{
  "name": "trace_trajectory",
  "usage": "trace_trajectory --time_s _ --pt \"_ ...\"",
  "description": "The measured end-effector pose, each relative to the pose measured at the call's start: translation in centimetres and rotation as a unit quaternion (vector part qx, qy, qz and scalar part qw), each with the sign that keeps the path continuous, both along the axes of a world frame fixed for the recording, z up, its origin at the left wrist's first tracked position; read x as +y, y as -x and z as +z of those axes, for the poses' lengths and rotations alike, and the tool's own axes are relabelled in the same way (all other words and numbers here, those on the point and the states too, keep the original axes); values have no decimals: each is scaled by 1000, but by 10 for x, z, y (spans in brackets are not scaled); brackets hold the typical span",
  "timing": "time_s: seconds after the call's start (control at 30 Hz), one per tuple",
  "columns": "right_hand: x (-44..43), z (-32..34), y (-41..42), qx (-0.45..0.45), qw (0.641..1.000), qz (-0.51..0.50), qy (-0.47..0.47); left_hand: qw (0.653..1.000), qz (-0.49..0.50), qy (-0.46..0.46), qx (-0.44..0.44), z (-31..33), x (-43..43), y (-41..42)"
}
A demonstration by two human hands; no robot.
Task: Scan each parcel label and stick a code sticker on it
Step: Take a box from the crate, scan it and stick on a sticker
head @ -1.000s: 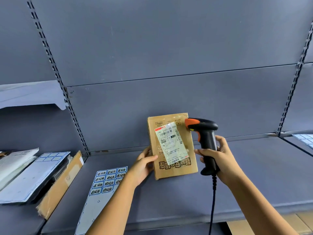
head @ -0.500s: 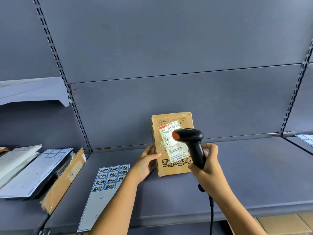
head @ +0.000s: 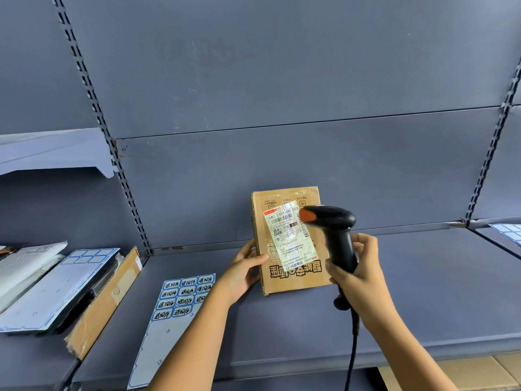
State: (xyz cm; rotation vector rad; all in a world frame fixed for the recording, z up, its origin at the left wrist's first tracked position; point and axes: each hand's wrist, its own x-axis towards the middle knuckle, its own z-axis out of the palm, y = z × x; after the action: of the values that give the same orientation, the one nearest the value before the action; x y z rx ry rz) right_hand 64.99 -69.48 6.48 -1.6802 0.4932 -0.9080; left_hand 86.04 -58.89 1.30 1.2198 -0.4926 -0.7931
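Parcel (head: 293,280), a brown cardboard box, is held upright at the grey shelf (head: 423,277), its white label (head: 290,238) facing the camera. The left hand (head: 242,273) grips the box at its left edge, with the thumb on the front. The right hand (head: 358,266) is closed around the handle of a black scanner (head: 335,230), whose orange tip is just before the upper right part of the label. A sheet of blue stickers (head: 180,300) lies on the shelf, left of the box.

Matt brown cardboard parcel (head: 290,241), glossy paper label (head: 291,235), smooth black plastic scanner (head: 335,235), matt grey metal shelf (head: 282,320)
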Motion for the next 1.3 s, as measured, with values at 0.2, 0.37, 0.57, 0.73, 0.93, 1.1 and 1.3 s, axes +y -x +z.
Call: trace_trajectory --time_s 0.2,0.37,0.57,0.73,0.93,1.1,1.3 --pt "-80 -22 -5 -53 965 -102 -237 1000 -8 15 6 2 2 1" --pt "-124 -53 -1 39 943 -107 -311 1000 -22 21 4 7 3 0" --pt "-140 -66 1 190 943 -173 -211 999 -27 18 8 7 6 1" --pt "-118 -49 -2 314 903 -289 54 1000 -19 16 16 6 7 4" --pt "-67 -19 -34 103 993 31 -49 998 -46 23 19 13 9 10" --pt "-35 -18 -58 75 984 116 -114 999 -28 13 27 11 23 14" --pt "-23 -36 -79 157 972 132 -115 977 159 -131 -54 11 60 -3"
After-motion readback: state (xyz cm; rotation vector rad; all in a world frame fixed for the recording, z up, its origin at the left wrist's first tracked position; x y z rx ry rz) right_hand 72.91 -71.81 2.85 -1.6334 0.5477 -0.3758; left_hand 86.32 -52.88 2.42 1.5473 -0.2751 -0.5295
